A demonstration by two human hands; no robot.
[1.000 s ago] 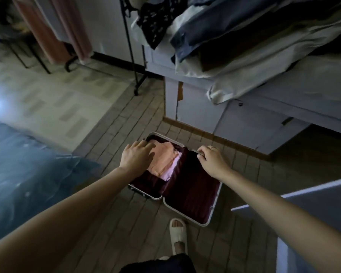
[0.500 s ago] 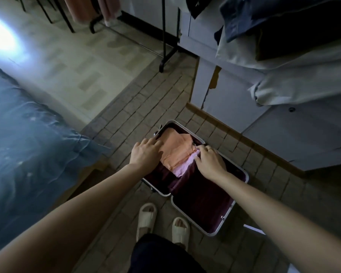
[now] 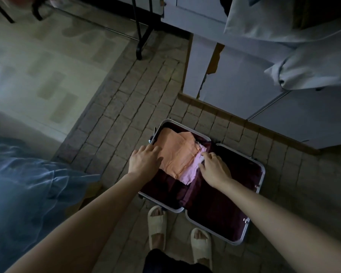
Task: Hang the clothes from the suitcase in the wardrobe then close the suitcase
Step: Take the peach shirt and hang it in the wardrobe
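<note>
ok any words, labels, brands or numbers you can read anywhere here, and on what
None: no readable text in the head view.
suitcase: no brand or label shows on its rim or lining.
orange garment and pink garment: no print or tag visible.
slippers: plain.

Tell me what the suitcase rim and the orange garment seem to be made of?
Suitcase rim: probably metal, silvery and smooth, catching a pale sheen; coated plastic is possible. Orange garment: soft matte fabric, likely knit cotton, folded with creases and a visible seam.
</note>
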